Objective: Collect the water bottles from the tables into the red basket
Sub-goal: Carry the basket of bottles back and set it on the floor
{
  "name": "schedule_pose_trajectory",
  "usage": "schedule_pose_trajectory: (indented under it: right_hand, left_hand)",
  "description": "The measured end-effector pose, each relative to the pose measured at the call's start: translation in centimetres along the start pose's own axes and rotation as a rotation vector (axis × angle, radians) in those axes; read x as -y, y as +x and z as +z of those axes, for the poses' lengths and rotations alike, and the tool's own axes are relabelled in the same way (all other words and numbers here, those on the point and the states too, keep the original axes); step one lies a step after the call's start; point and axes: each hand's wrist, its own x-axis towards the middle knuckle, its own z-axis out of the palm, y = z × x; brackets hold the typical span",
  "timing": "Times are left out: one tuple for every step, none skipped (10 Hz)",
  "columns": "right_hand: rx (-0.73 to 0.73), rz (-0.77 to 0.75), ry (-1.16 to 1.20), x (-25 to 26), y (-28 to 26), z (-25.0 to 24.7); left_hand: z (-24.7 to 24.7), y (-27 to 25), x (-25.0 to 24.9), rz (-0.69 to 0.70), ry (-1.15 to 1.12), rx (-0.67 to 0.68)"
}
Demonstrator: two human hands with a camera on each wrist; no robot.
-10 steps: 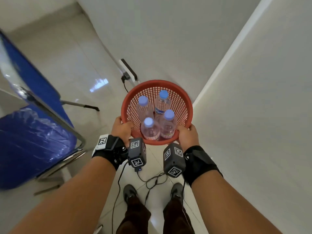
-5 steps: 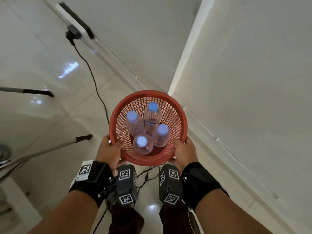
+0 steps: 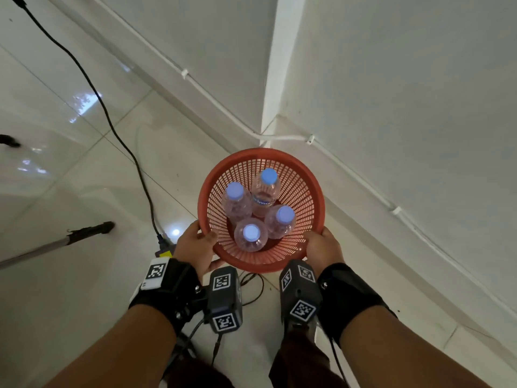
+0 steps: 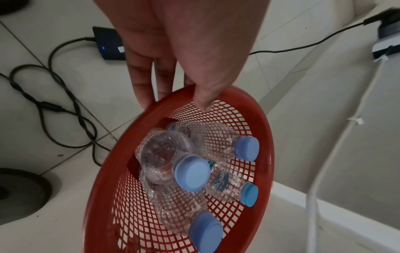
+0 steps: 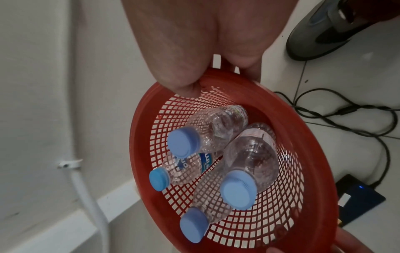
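The left hand (image 3: 195, 249) and the right hand (image 3: 321, 249) each grip the near rim of the round red plastic mesh basket (image 3: 303, 175), thumbs inside. In it stand four clear plastic water bottles with blue caps (image 3: 250, 236), close together. Beyond, a black cable (image 3: 112, 127) lies on the white tiled floor (image 3: 70, 65).

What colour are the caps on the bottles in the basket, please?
Light blue, all four caps; the right wrist view shows them best.
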Motion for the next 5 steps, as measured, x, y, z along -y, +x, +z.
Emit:
schedule_pose_trajectory:
  right_hand:
    - [0.038, -0.053, -0.001, 3.6, -0.7, 0.4]
    - [0.063, -0.153, 0.008, 9.0, -1.5, 1.0]
    - [0.101, -0.216, 0.025, 12.6, -2.0, 1.9]
    - [0.16, -0.311, 0.082, 16.5, -3.0, 3.2]
    - [0.179, -0.346, 0.115, 18.1, -2.9, 3.6]
  left_hand:
    - [0.8, -0.2, -4.0, 0.074, 0.007, 0.034]
    - [1.8, -0.5, -9.9, 0.179, 0.011, 0.102]
    - [2.4, -0.9, -14.0, 0.277, 0.074, 0.118]
    - [2.9, -2.2, -19.0, 0.426, 0.187, 0.032]
    - [3.3, -2.6, -20.9, 0.438, 0.246, -0.049]
